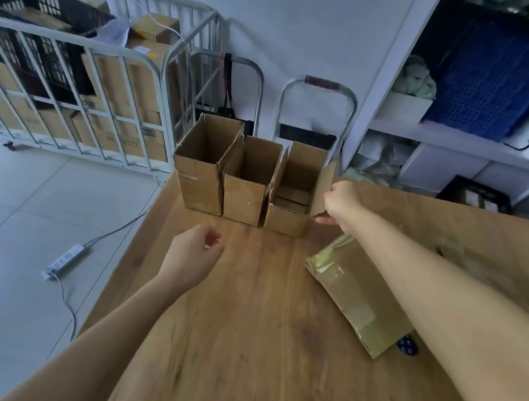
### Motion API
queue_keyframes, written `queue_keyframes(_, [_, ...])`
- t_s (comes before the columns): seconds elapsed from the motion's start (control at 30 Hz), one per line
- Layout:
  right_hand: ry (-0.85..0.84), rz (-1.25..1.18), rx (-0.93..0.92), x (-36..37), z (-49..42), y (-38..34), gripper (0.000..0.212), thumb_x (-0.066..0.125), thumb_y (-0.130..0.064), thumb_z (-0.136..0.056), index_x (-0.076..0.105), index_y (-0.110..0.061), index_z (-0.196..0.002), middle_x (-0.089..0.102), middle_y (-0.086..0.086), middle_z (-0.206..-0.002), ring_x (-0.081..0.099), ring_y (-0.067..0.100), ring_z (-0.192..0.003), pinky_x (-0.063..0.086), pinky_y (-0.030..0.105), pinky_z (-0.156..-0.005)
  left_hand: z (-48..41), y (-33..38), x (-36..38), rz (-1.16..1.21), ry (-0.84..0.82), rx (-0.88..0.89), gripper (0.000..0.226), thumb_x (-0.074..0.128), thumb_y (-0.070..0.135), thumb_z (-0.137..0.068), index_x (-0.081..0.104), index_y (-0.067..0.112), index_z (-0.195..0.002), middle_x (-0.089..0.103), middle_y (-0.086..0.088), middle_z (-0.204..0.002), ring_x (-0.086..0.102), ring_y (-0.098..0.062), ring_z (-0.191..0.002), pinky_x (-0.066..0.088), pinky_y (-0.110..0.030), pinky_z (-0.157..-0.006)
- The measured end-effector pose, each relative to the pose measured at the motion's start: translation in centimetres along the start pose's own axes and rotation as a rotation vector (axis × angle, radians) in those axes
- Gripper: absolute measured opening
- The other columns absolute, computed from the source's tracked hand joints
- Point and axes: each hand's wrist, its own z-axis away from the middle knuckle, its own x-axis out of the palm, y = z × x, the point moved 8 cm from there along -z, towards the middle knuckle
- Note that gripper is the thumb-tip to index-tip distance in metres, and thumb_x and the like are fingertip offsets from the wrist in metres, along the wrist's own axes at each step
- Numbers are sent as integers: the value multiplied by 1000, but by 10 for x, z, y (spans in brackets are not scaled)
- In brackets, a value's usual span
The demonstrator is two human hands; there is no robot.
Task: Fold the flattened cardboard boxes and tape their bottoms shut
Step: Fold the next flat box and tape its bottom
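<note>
Hovering over the desk (pixel 249 354) near its left edge, the left hand (pixel 193 255) is loosely curled and holds nothing. A flattened, taped box (pixel 355 294) lies on the desk's right half. At the desk's far edge stand three open boxes (pixel 244 197); the right hand (pixel 339 203) pinches a side flap of the rightmost box (pixel 287 219).

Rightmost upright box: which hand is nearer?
Right. The right hand pinches the right flap of that box. The left hand hangs over the table, nearer the camera and left of the box, touching nothing.
</note>
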Motion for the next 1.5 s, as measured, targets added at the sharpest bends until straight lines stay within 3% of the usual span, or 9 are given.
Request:
queue_keyframes(0.27, [6, -183, 51, 18, -23, -1, 37, 35, -23, -105, 46, -13, -139, 47, 4, -114, 54, 16, -70, 53, 25, -38, -21, 20, 18, -30, -54, 55, 39, 61, 28, -90, 54, 17, -127, 60, 1, -116, 57, -11, -100, 47, -23, -79])
queue_keyframes(0.47, [-9, -25, -127, 21, -17, -18, 37, 30, -31, -105, 53, -12, -128, 51, 6, -111, 54, 24, -96, 56, 33, -67, -26, 35, 27, -32, -82, 70, 36, 60, 29, -91, 54, 18, -125, 58, 2, -117, 56, -10, -99, 46, -20, -77])
queue_keyframes(0.6, [131, 367, -384, -8, 11, -16, 45, 30, -35, -103, 50, -6, -75, 50, 7, -72, 51, 25, -71, 37, 31, -55, -16, 39, 37, -24, -112, 72, 36, 61, 30, -91, 55, 17, -124, 56, 5, -112, 56, -9, -96, 45, -20, -76])
queue_keyframes(0.73, [219, 544, -448, -61, 29, 14, 32, 43, -26, -100, 62, -1, -95, 64, 12, -89, 59, 31, -86, 47, 38, -73, -8, 48, 54, -15, -177, 25, 38, 63, 30, -89, 55, 17, -124, 58, 2, -114, 56, -9, -94, 49, -23, -79])
queue_keyframes(0.87, [250, 698, -394, -113, 35, 55, 33, 42, -29, -100, 59, -4, -87, 60, 11, -88, 58, 34, -91, 43, 38, -70, 7, 75, 84, -24, -262, 20, 43, 64, 29, -88, 54, 12, -126, 58, -2, -118, 55, -13, -98, 48, -27, -84])
queue_keyframes(1.03, [143, 753, -165, -152, 39, 112, 63, 38, -46, -100, 32, -5, -147, 36, 15, -151, 35, 31, -138, 32, 42, -111, 41, 97, 145, 176, -450, -138, 36, 65, 26, -81, 49, 19, -112, 58, 5, -100, 59, -17, -96, 51, -31, -82])
queue_keyframes(1.13, [69, 702, -75, -167, 44, 131, 81, 46, -55, -94, 14, -10, -154, 22, 10, -158, 29, 27, -142, 31, 42, -113, 49, 101, 174, 273, -470, -184, 43, 64, 33, -67, 57, 23, -108, 69, 7, -93, 65, -16, -90, 55, -38, -81])
queue_keyframes(1.3, [101, 627, -95, -177, 67, 128, 79, 62, -51, -87, 34, -3, -143, 41, 14, -144, 44, 30, -129, 41, 36, -98, 52, 92, 192, 475, -426, -326, 55, 67, 25, -56, 60, 7, -107, 63, 2, -78, 60, -18, -67, 47, -33, -55])
queue_keyframes(1.5, [-12, 311, -82, -187, 97, 140, 103, 77, -45, -77, 17, -10, -153, 24, 7, -158, 30, 26, -142, 34, 42, -112, 85, 106, 163, 499, -298, -311, 48, 70, 19, -58, 57, 16, -103, 62, 0, -88, 64, -21, -78, 56, -44, -75])
